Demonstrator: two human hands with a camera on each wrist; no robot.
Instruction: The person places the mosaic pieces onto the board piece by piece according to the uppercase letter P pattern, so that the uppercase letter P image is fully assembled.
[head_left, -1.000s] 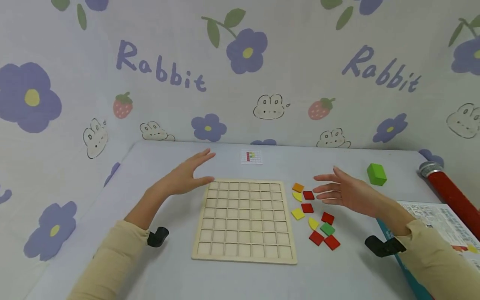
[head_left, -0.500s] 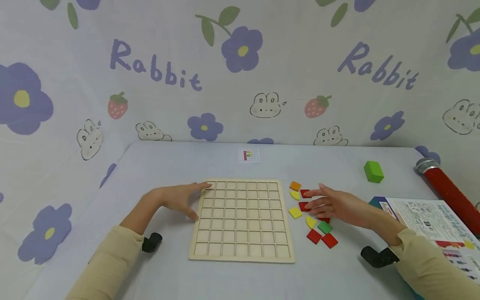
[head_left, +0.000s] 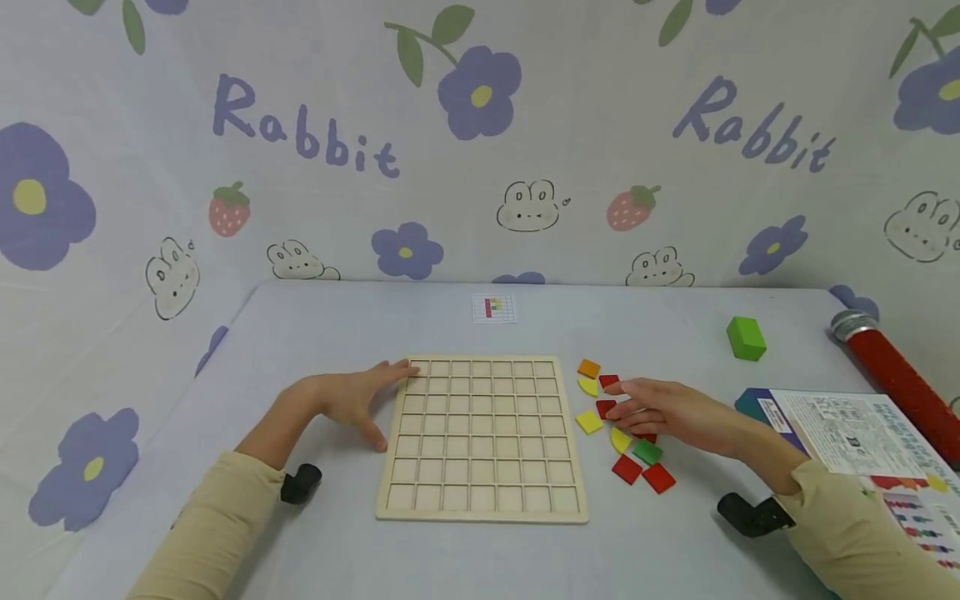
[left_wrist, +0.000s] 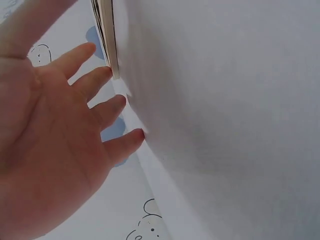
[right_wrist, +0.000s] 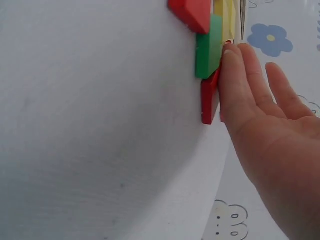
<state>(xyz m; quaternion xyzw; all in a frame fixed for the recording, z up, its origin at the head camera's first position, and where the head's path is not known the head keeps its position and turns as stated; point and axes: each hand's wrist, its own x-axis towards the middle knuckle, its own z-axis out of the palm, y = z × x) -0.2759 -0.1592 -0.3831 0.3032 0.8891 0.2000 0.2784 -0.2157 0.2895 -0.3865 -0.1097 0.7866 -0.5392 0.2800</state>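
A square wooden grid board (head_left: 480, 450) lies on the table with its cells bare. My left hand (head_left: 348, 398) is at its left side, fingers spread, the forefinger at the far left corner and the thumb by the left edge. In the left wrist view the fingertips reach the board's edge (left_wrist: 109, 42). To the right of the board lie small flat tiles: several red tiles (head_left: 659, 478), a green tile (head_left: 647, 452), a yellow square tile (head_left: 588, 422), two rounded yellow tiles (head_left: 620, 440) and an orange tile (head_left: 588, 367). My right hand (head_left: 671, 412), fingers extended, covers part of some red tiles.
Behind the board lies a small card (head_left: 494, 309) printed with a coloured grid pattern. A green block (head_left: 746, 338) stands at the back right. Farther right are a red microphone (head_left: 900, 379) and a printed box (head_left: 840, 433), partly under the right forearm.
My left hand has come down and nearer, from above the far left corner to the board's left edge. My right hand has lowered over the red tiles. The view shifted slightly.
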